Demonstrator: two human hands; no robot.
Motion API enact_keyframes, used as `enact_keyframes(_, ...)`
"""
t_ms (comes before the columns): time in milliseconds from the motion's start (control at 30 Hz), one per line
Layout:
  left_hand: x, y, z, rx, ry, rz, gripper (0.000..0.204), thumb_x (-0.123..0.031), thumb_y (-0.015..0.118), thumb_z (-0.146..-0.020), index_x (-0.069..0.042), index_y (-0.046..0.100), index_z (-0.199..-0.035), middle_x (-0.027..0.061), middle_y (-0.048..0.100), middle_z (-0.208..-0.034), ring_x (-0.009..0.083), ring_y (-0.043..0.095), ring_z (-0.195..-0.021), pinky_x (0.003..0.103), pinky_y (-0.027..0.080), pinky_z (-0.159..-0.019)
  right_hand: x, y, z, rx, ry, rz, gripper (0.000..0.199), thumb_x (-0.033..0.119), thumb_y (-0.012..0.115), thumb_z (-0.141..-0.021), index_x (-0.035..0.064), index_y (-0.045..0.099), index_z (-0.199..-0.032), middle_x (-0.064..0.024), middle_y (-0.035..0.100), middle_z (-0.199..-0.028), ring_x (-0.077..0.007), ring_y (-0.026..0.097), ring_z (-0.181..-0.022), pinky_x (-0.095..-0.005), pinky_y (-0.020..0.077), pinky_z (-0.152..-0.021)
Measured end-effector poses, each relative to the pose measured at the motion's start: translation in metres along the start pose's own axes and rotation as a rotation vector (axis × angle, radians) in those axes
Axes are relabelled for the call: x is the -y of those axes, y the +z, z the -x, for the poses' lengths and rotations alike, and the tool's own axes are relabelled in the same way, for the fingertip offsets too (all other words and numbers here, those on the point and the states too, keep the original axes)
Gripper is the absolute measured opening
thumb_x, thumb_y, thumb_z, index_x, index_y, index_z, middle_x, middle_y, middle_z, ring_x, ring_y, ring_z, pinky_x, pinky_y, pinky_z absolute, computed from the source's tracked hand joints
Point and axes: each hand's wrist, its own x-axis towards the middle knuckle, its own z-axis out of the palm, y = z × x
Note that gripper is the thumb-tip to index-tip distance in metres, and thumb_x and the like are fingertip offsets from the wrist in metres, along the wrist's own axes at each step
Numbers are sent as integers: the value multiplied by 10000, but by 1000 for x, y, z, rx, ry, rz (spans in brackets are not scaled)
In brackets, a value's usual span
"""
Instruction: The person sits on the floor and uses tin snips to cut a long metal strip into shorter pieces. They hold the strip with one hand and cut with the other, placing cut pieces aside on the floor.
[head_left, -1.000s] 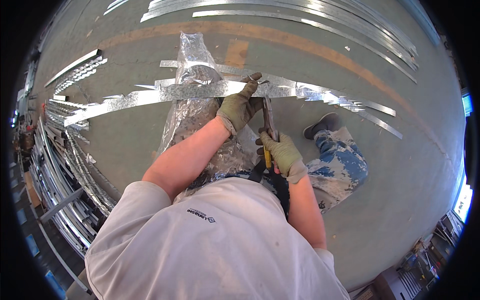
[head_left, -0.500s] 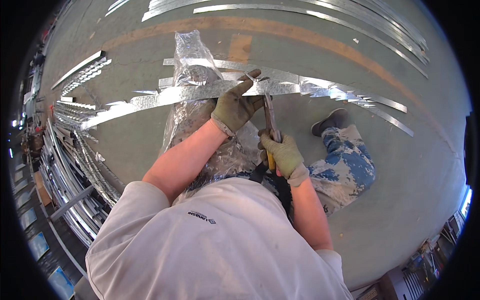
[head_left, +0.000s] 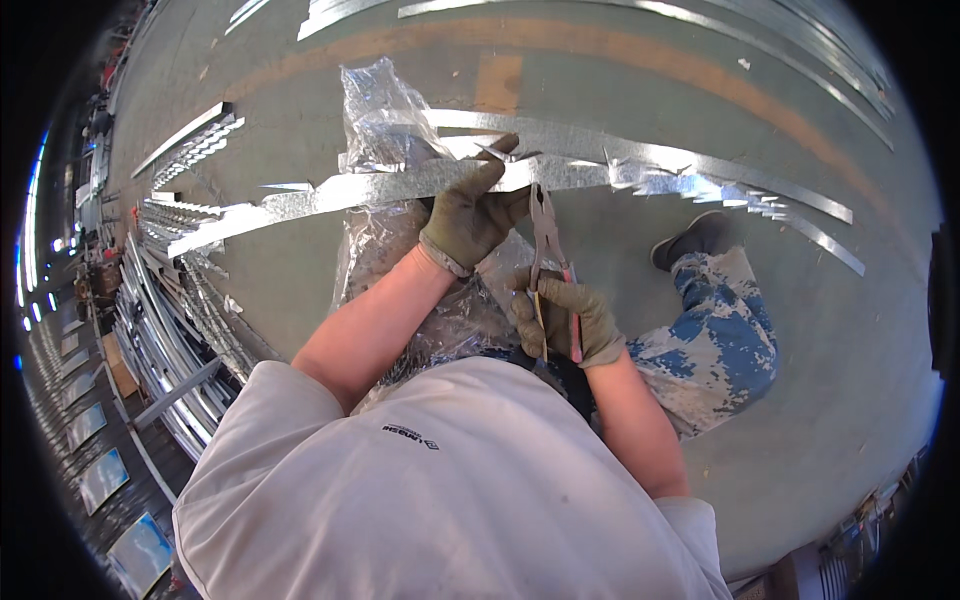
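A long galvanized metal strip point(head_left: 370, 187), cut and bent into pointed tabs in places, crosses in front of me. My left hand point(head_left: 462, 225), in an olive work glove, grips it near its middle, fingers closed around the lower edge. In my gloved right hand point(head_left: 592, 318) is a pair of pliers point(head_left: 545, 228) with red and yellow handles. Its handles are spread apart, and its jaws point up at the strip's lower edge, close by my left fingertips. Whether the jaws touch the metal I cannot tell.
Clear plastic wrap point(head_left: 375, 95) lies beneath the strip and over my left leg. More metal strips point(head_left: 620, 28) lie on the floor ahead. At the left are bundled metal profiles point(head_left: 165, 345) and perforated pieces point(head_left: 195, 155). My right shoe point(head_left: 695, 238) rests on the floor at right.
The pliers' handles have spread apart in my right hand, and that hand has shifted slightly right and down. My left hand keeps its hold on the strip. The view has turned slightly.
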Motion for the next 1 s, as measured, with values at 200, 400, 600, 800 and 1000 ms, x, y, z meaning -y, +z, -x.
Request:
enact_keyframes(200, -2, 10, 2, -12, 16, -28, 565, -241, 655, -1149, -105, 471, -1665, 178, 654, -1548, 370, 699, -1365, 551, 529, -1235, -6, 11, 4, -105, -80, 117, 488, 336, 691, -1109, -32, 668, -1429, -131, 753, -1014, -273, 705, -716, -431, 558, -623)
enact_keyframes(400, -19, 11, 19, -79, 41, 42, 483, -338, 645, -1166, -71, 572, -1561, 188, 717, -1450, 370, 760, -1290, 584, 631, -1120, 1, 20, 14, -123, -102, 168, 491, 330, 672, -1131, -28, 662, -1468, -153, 781, -1073, -270, 763, -764, -444, 602, -653)
enact_keyframes(600, -14, 6, 16, -131, 64, -60, 538, -458, 586, -1189, -46, 587, -1535, 169, 762, -1354, 370, 785, -1238, 565, 649, -1118, -6, 45, 16, -306, -121, 279, 431, 275, 700, -1132, -6, 682, -1459, -170, 814, -1156, -294, 812, -932, -458, 655, -732)
enact_keyframes(800, -10, 1, 13, -109, 53, -25, 532, -434, 580, -1196, -41, 579, -1553, 150, 766, -1341, 334, 787, -1198, 557, 659, -1081, -27, 53, 3, -530, -151, 568, 370, 292, 733, -1119, 20, 731, -1370, -171, 830, -1104, -253, 770, -769, -384, 603, -608)
enact_keyframes(1000, -11, -2, 6, -95, 51, -13, 513, -419, 554, -1208, -38, 583, -1550, 143, 759, -1298, 311, 780, -1138, 563, 661, -1053, -32, 39, -20, -690, -137, 874, 343, 351, 784, -1081, 56, 757, -1255, -107, 763, -948, -221, 633, -618, -387, 483, -518)
